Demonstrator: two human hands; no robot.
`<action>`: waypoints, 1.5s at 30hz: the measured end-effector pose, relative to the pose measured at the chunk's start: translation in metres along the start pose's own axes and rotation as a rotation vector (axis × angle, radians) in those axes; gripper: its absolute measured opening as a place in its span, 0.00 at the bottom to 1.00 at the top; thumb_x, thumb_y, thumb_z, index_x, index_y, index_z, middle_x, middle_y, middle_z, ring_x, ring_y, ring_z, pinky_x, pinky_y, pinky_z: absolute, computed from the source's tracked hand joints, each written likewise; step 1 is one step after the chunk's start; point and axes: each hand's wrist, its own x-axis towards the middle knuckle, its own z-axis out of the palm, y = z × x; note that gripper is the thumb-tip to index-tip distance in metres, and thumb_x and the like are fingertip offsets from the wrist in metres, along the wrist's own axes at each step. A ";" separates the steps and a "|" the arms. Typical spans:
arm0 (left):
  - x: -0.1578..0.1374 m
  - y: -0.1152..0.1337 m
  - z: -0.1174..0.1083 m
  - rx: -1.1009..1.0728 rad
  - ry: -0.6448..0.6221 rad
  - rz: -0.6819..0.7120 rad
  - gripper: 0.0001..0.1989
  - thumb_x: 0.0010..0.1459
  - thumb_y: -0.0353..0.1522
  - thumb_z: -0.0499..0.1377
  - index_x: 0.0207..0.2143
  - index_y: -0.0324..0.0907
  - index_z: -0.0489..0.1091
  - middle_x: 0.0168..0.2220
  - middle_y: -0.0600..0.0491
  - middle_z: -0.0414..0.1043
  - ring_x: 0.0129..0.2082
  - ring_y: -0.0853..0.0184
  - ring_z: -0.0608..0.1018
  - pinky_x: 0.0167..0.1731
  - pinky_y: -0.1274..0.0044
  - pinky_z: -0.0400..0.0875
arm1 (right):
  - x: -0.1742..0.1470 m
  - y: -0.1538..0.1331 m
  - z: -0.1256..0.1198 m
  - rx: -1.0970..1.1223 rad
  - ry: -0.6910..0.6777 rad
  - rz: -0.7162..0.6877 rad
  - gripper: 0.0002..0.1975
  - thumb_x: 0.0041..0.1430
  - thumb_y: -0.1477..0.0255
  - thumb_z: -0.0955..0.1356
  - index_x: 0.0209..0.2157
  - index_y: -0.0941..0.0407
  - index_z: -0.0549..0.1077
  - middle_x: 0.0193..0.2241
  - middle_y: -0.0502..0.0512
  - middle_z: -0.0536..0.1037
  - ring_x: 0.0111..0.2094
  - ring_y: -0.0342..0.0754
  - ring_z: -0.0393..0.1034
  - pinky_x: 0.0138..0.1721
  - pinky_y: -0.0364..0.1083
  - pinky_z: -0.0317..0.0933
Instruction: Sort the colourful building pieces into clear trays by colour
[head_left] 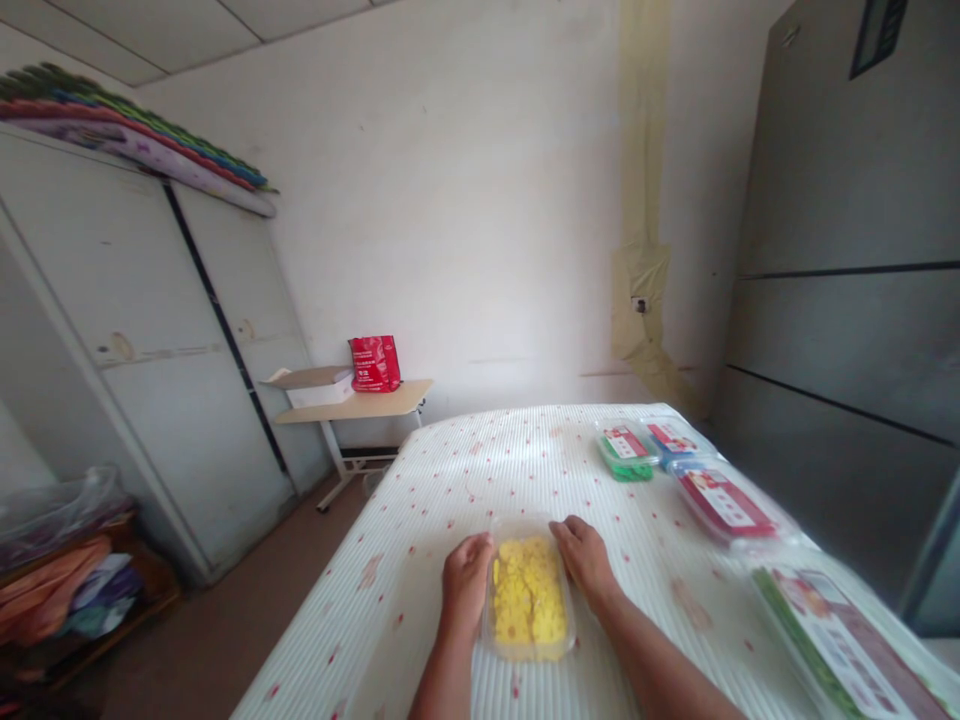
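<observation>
A clear plastic box full of small flat yellow pieces stands on the table in front of me, with no lid visible on it. My left hand is closed at the box's left rim, near its far corner. At the far right corner, my right hand is curled with its fingers against the rim. Both hands hold the box from its sides. What the yellow pieces are is too small to make out.
The table has a striped, red-dotted cover. To the right lie a green-filled box, a blue one, a red one and a larger labelled box. A red bag sits on a small side table.
</observation>
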 end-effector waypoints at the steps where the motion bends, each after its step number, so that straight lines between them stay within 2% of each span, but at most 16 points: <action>1: 0.000 0.000 0.000 0.002 0.007 0.002 0.23 0.41 0.46 0.61 0.30 0.34 0.74 0.29 0.45 0.77 0.33 0.58 0.77 0.34 0.73 0.69 | 0.000 0.000 0.000 0.002 0.002 -0.011 0.15 0.52 0.61 0.58 0.16 0.53 0.57 0.15 0.46 0.63 0.22 0.44 0.60 0.24 0.42 0.49; 8: 0.002 -0.002 -0.001 0.082 0.022 0.028 0.21 0.43 0.45 0.59 0.29 0.34 0.75 0.28 0.46 0.78 0.32 0.57 0.77 0.34 0.73 0.68 | -0.003 0.001 0.002 -0.008 0.019 -0.073 0.14 0.53 0.64 0.58 0.17 0.53 0.56 0.15 0.46 0.61 0.20 0.43 0.57 0.25 0.42 0.48; 18: 0.002 0.005 -0.001 0.247 0.027 0.082 0.19 0.47 0.42 0.54 0.26 0.35 0.75 0.21 0.51 0.74 0.28 0.60 0.75 0.30 0.76 0.66 | -0.004 -0.001 0.003 -0.041 0.027 -0.053 0.13 0.53 0.65 0.58 0.17 0.53 0.56 0.15 0.46 0.60 0.21 0.43 0.55 0.25 0.43 0.47; 24: 0.005 0.005 -0.001 0.266 0.013 0.092 0.18 0.44 0.41 0.53 0.27 0.35 0.75 0.24 0.50 0.76 0.31 0.59 0.77 0.33 0.75 0.67 | -0.001 0.000 0.007 -0.034 0.044 -0.038 0.15 0.52 0.66 0.60 0.15 0.53 0.55 0.13 0.45 0.59 0.19 0.43 0.55 0.24 0.43 0.46; 36: 0.004 0.005 0.000 0.124 0.049 0.037 0.19 0.41 0.41 0.57 0.29 0.34 0.75 0.26 0.49 0.77 0.32 0.58 0.77 0.33 0.74 0.68 | -0.001 -0.002 0.007 0.049 0.062 -0.020 0.16 0.49 0.64 0.61 0.13 0.53 0.56 0.13 0.45 0.60 0.20 0.43 0.56 0.24 0.43 0.49; 45: 0.001 0.004 0.001 -0.048 0.063 -0.026 0.19 0.39 0.42 0.61 0.26 0.34 0.75 0.22 0.50 0.76 0.29 0.59 0.76 0.31 0.74 0.68 | -0.001 0.001 0.007 0.113 0.042 0.018 0.17 0.48 0.59 0.60 0.14 0.53 0.56 0.13 0.44 0.58 0.20 0.43 0.56 0.22 0.42 0.49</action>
